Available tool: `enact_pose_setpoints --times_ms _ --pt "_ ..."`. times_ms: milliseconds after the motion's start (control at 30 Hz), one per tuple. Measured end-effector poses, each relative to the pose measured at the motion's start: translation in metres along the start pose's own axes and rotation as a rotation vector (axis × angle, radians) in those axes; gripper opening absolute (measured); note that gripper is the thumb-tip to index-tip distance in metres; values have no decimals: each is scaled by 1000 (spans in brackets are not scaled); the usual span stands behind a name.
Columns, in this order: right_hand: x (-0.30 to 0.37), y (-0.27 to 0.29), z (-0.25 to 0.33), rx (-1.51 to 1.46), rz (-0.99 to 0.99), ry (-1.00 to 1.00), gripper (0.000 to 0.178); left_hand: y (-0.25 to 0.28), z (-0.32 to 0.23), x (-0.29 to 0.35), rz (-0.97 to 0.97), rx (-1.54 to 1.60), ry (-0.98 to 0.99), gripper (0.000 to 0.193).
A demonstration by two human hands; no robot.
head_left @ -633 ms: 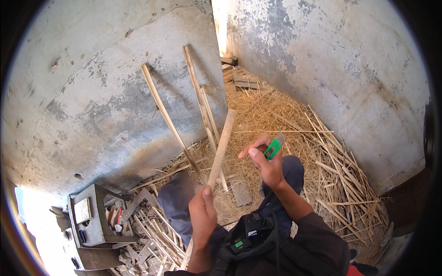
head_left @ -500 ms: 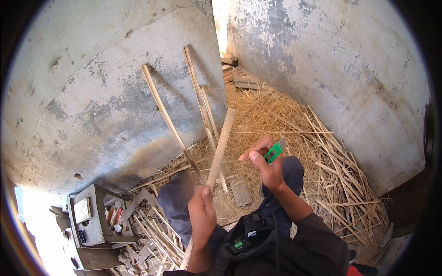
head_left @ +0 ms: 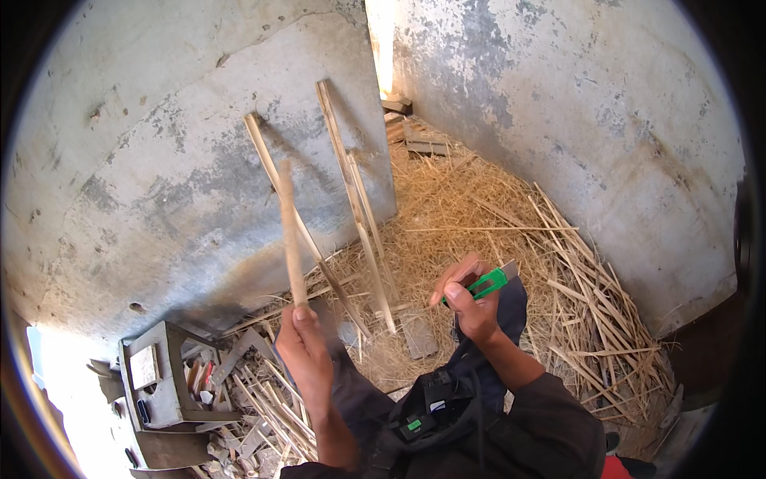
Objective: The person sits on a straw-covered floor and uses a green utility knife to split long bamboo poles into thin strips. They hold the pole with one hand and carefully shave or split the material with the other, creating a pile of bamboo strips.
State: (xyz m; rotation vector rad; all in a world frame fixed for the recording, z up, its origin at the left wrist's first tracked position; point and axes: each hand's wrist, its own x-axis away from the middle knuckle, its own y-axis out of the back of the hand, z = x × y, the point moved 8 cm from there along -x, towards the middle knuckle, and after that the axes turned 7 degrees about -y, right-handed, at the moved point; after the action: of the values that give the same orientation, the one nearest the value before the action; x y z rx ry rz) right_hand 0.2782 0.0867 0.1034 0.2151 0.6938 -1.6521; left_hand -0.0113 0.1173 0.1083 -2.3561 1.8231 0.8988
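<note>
My left hand (head_left: 306, 349) is closed round the lower part of a flat wooden strip (head_left: 290, 231). The strip points up and away, in front of a pole leaning on the wall, and is a little blurred. My right hand (head_left: 476, 310), over my right knee, grips a green utility knife (head_left: 487, 283). Its short grey blade points up to the right. The knife and the strip are well apart. Pale shavings (head_left: 447, 199) cover the floor beyond my hands.
Wooden poles (head_left: 351, 191) lean on the left wall (head_left: 183, 184). At right lies a heap of thin strips (head_left: 606, 327). A worn wooden stool-like frame (head_left: 163, 375) holds odds and ends at lower left, beside more strips (head_left: 275, 411). A small block (head_left: 419, 337) lies between my feet.
My left hand has swung left with the strip, which now stands more upright. My right hand has shifted slightly down and right with the knife, tilting it flatter.
</note>
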Motion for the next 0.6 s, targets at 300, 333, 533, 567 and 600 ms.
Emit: enact_pose_setpoints --times_ms 300,333,533,567,600 --pt "8 18 6 -53 -40 -97 11 20 10 -13 -80 116 83 42" --pt "9 19 6 -67 -43 -117 12 24 11 -15 -61 84 97 41" --pt "11 22 9 -35 -25 -127 12 49 8 -26 -199 98 48 38" --pt "11 21 10 -38 -27 -122 12 53 7 -28 -215 100 51 38" --pt "12 19 11 -40 -29 -116 12 58 5 -29 -231 101 54 38"
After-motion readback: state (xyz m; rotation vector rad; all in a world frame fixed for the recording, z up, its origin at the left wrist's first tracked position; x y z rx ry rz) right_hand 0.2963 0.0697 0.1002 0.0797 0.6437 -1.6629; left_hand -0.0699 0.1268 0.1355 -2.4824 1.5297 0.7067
